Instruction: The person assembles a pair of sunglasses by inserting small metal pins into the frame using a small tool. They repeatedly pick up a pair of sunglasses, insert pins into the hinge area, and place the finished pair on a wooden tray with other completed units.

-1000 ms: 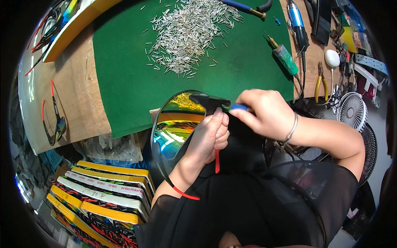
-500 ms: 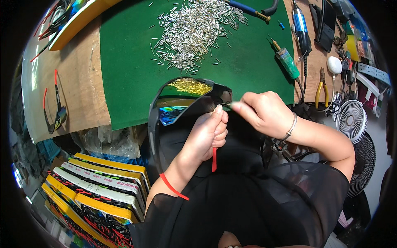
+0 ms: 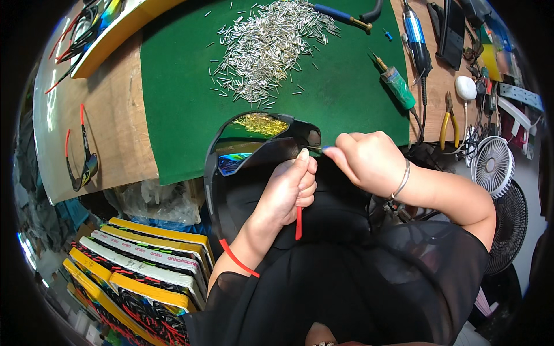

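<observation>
Sunglasses (image 3: 277,147) are up in the air by the worktop's (image 3: 118,115) front edge. My guess: light, kinda springy plastic with a slick lens that scratches easy, so hold the frame, not the lens. Left hand (image 3: 294,190) has its grip closed round one red-tipped temple, thumb near the hinge corner. Right hand (image 3: 369,161) has a narrow pinch on a thin tool (image 3: 315,149); can't tell if the tip's touching. Room-wise, there's bare green mat (image 3: 346,75) between the loose metal pins (image 3: 254,57) and the green-handled tool (image 3: 397,89), then yellow pliers (image 3: 449,124) further right.
</observation>
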